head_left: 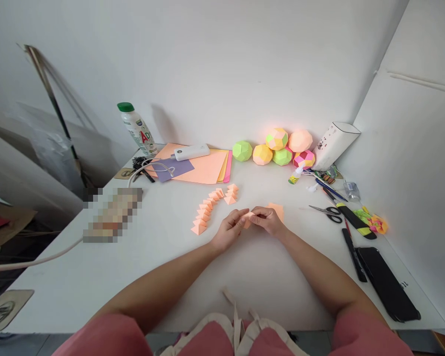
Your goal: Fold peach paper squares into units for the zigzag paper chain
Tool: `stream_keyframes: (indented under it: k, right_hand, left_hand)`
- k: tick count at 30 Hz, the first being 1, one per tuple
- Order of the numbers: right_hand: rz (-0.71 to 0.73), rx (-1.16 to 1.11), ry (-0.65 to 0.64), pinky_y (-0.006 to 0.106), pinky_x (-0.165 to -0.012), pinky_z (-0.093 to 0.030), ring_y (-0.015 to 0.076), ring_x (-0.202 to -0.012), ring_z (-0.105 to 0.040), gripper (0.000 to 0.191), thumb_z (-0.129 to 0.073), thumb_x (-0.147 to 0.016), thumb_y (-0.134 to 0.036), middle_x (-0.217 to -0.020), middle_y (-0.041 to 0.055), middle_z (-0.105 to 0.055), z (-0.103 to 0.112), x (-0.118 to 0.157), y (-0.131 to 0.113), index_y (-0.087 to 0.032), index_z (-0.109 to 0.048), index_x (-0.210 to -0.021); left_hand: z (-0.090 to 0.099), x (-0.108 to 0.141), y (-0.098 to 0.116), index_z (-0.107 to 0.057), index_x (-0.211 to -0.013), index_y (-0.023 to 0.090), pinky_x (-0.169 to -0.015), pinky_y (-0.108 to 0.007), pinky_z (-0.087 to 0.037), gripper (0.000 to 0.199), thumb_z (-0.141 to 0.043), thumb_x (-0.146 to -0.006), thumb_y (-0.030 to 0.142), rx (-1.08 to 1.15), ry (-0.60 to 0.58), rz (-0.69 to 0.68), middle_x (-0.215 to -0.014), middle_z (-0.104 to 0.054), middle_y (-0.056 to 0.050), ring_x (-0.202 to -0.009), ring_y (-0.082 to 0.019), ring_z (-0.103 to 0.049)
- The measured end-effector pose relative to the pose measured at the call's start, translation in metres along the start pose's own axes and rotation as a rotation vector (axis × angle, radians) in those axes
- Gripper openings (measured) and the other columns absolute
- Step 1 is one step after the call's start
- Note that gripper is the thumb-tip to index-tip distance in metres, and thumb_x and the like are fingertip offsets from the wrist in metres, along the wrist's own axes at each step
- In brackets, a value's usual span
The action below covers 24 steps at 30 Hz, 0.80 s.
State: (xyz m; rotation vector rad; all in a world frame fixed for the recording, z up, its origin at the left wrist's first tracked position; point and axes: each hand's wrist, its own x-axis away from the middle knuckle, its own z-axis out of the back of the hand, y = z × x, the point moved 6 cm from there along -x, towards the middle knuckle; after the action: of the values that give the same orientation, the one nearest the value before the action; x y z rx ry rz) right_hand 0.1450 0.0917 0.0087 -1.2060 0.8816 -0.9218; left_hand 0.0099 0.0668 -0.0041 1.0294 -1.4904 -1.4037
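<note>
Between both hands, above the white table, is a small piece of peach paper (pixel 248 221), partly covered by the fingers. My left hand (pixel 228 230) pinches its left side, and my right hand (pixel 269 220) pinches it from the right. Beyond my right hand lies a peach paper sheet (pixel 277 209), partly hidden by that hand. A curved row of folded peach paper units (pixel 203 212) runs to the left of my left hand. A shorter stack of the same folded units (pixel 231 194) sits just beyond the hands.
Several faceted paper balls (pixel 262 155) rest along the wall. Coloured paper sheets (pixel 207 168) lie under a white power bank (pixel 192 152), near a bottle (pixel 137 128). On the right are scissors (pixel 332 213), a utility knife (pixel 356 220), a glue bottle (pixel 295 175) and a black phone-like case (pixel 387 282).
</note>
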Motion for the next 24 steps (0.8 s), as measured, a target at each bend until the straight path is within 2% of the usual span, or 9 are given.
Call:
stream_keyframes:
  k: [4,8,15,18,24]
  right_hand:
    - [-0.014,0.01,-0.007,0.028,-0.06,-0.04,0.014,-0.064,-0.049,0.025,-0.061,-0.074,-0.043,-0.069,0.0015,-0.057,-0.001,0.0,0.0,-0.018,-0.064,-0.072]
    - [-0.053,-0.045,0.011,0.027,-0.058,-0.041,0.0129,-0.062,-0.049,0.024,-0.064,-0.072,-0.042,-0.065,0.0005,-0.058,0.0,0.0,0.002,-0.018,-0.061,-0.071]
    - [-0.085,-0.112,0.076,0.025,-0.056,-0.041,0.0108,-0.059,-0.048,0.023,-0.069,-0.067,-0.037,-0.063,-0.0016,-0.055,0.003,-0.001,0.007,-0.018,-0.058,-0.071]
    - [-0.092,-0.137,0.095,0.026,-0.057,-0.042,0.0107,-0.059,-0.049,0.025,-0.071,-0.066,-0.037,-0.065,-0.0016,-0.055,0.004,-0.001,0.01,-0.018,-0.056,-0.074]
    - [-0.099,-0.182,0.094,0.025,-0.058,-0.042,0.0099,-0.06,-0.05,0.024,-0.072,-0.065,-0.035,-0.066,-0.0021,-0.056,0.005,-0.002,0.015,-0.018,-0.059,-0.076]
  left_hand:
    - [-0.001,0.001,0.004,-0.054,-0.119,0.021,-0.058,-0.026,-0.044,0.047,-0.049,-0.081,0.049,-0.103,0.004,-0.01,-0.081,-0.053,-0.003,-0.064,-0.012,-0.048]
    - [-0.005,0.003,0.01,-0.054,-0.119,0.018,-0.059,-0.026,-0.043,0.048,-0.044,-0.084,0.049,-0.114,-0.035,-0.046,-0.071,-0.056,-0.003,-0.065,-0.014,-0.05]
    - [-0.009,0.005,0.02,-0.057,-0.115,0.017,-0.054,-0.022,-0.04,0.045,-0.04,-0.086,0.048,-0.114,-0.064,-0.069,-0.067,-0.05,0.0,-0.056,-0.009,-0.04]
    - [-0.01,0.005,0.022,-0.058,-0.115,0.016,-0.054,-0.023,-0.04,0.047,-0.04,-0.086,0.048,-0.131,-0.076,-0.088,-0.065,-0.049,0.0,-0.057,-0.01,-0.041]
    - [-0.01,0.006,0.022,-0.057,-0.117,0.016,-0.066,-0.026,-0.044,0.046,-0.038,-0.087,0.046,-0.148,-0.084,-0.101,-0.071,-0.057,-0.001,-0.064,-0.012,-0.048]
